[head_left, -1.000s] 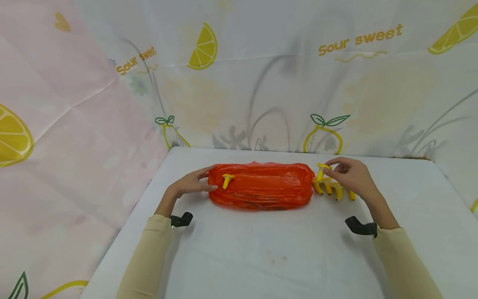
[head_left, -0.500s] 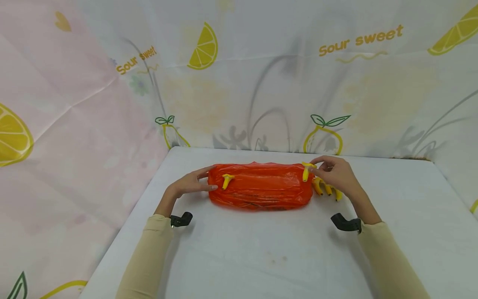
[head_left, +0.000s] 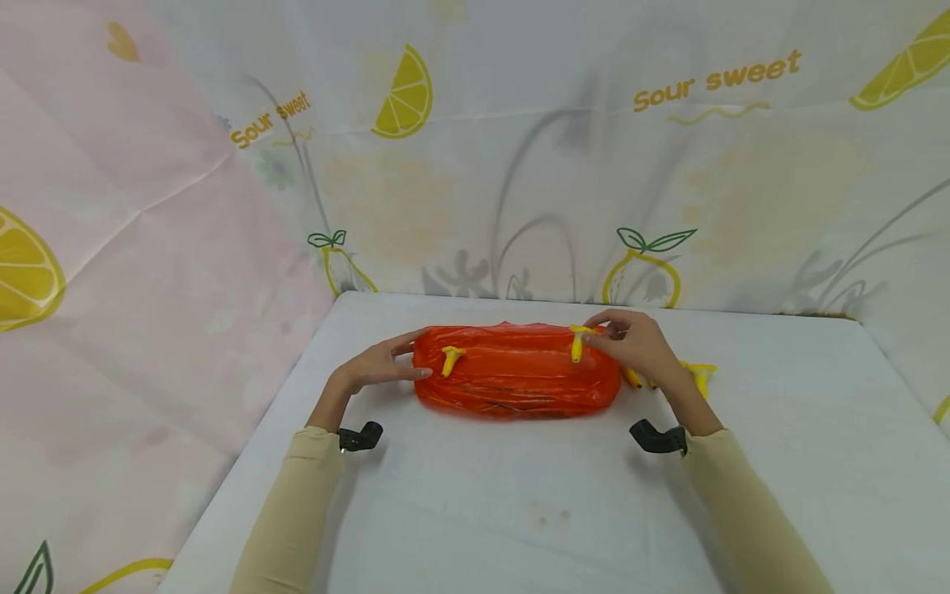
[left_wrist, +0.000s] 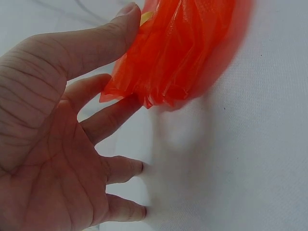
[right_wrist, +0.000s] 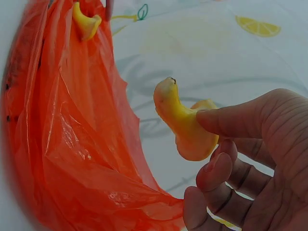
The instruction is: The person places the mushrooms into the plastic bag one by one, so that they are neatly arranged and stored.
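Bundle: crinkled red plastic, centre
Right hand: pinches curved yellow piece
Left hand: fingers spread
Other pieces, right: partly hidden

One red bag lies near the far edge of one white tabletop. At least five yellow pieces show: one on the bag, one in the right hand and three, some partly hidden, beside the bag toward the far right corner. The left hand makes two hands; there are two sleeves and two black cameras.
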The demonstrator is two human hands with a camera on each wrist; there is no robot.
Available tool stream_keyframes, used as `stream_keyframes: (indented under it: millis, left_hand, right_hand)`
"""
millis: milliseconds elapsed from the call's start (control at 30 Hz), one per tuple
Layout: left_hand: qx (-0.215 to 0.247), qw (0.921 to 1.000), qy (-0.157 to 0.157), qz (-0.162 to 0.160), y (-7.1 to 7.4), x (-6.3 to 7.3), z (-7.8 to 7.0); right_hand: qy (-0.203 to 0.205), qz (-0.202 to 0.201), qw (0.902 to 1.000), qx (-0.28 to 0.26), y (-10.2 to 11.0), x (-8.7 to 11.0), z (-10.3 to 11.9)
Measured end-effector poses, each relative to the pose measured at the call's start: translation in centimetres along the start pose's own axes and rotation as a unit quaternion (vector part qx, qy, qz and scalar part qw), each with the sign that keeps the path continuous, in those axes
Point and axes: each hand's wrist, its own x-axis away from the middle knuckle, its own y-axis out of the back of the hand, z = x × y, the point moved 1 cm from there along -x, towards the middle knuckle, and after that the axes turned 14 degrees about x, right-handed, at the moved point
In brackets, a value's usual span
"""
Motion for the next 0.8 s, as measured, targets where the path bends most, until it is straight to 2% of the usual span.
stream_keyframes:
  millis: [400,667,800]
  left_hand:
    - [0.004,1.0000,0.004,-0.002,0.1,-0.1,0.0]
    - [-0.003,0.9999,-0.005,0.008,0.0,0.1,-0.1]
    - [-0.007,0.9999,-0.009,0.007,0.1,0.2,-0.1]
  right_hand:
    - [0.003,-0.004,1.0000,0.006,-0.8,-0.4,1.5]
    - [0.004,0.007,0.9992,-0.038,-1.6,-0.8,2.3]
    - [0.012,0.004,0.9993,-0.037,-2.1,-1.0,2.6]
